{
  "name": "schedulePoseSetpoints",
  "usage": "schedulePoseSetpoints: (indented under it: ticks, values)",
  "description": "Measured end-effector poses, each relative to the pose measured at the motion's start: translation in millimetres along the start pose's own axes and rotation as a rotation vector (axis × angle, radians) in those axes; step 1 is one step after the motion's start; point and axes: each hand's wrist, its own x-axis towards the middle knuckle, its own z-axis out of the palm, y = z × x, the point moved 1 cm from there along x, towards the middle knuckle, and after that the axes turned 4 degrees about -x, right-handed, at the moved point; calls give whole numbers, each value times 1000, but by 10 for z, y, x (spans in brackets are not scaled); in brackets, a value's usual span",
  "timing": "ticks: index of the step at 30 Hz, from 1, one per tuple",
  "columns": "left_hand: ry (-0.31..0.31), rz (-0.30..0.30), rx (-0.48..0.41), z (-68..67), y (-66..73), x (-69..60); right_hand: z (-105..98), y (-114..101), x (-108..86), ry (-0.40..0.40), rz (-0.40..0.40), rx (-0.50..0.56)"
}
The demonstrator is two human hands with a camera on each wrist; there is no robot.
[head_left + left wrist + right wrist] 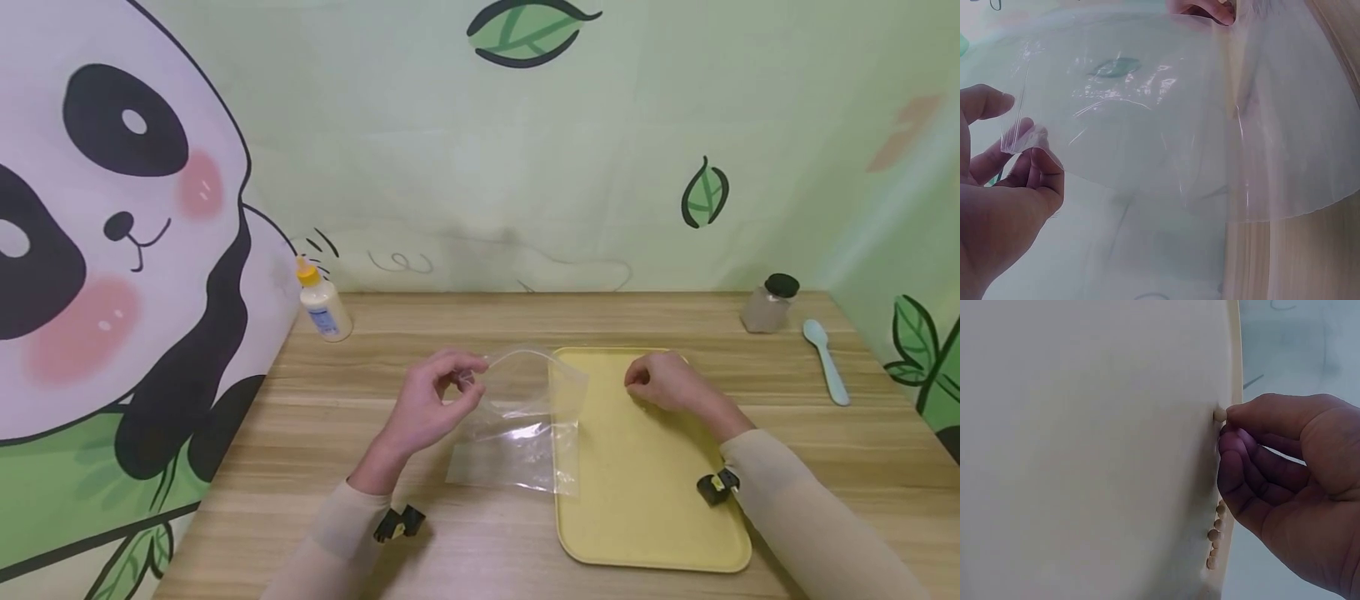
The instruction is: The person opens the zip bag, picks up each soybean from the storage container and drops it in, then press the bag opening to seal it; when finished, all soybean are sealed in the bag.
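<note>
My left hand (435, 404) grips a clear plastic bag (525, 433) near its upper left side. The bag hangs over the wood table and overlaps the tray's left edge. In the left wrist view, its crumpled edge is caught between the fingers of the left hand (1016, 175), and the thumb stands apart. Over the far part of a yellow tray (645, 500) is my right hand (667, 383), fingers curled. Up close, that right hand (1285, 456) has thumb and forefinger at a small round tan bead (1219, 415), seemingly pinching it. Several similar beads (1213, 535) line the tray's rim.
A white glue bottle (326, 308) with a yellow cap stands at the back left. At the back right are a clear jar (767, 307) with a black lid and a light blue spoon (827, 362). A panda-printed wall (420, 167) closes off the table's back and left.
</note>
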Motion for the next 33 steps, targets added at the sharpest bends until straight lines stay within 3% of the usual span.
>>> schedulePoseSetpoints:
  ticks: [13,23,33]
  values:
    - [-4,-19,11,9,5,-2,-101,-43,-2,6,30,92]
    - [-2,-14,9,15,14,-7,-306,-165,18,102,-20,101]
    - [-2,-9,2,28,-10,-8,-616,-458,-5,211,-45,97]
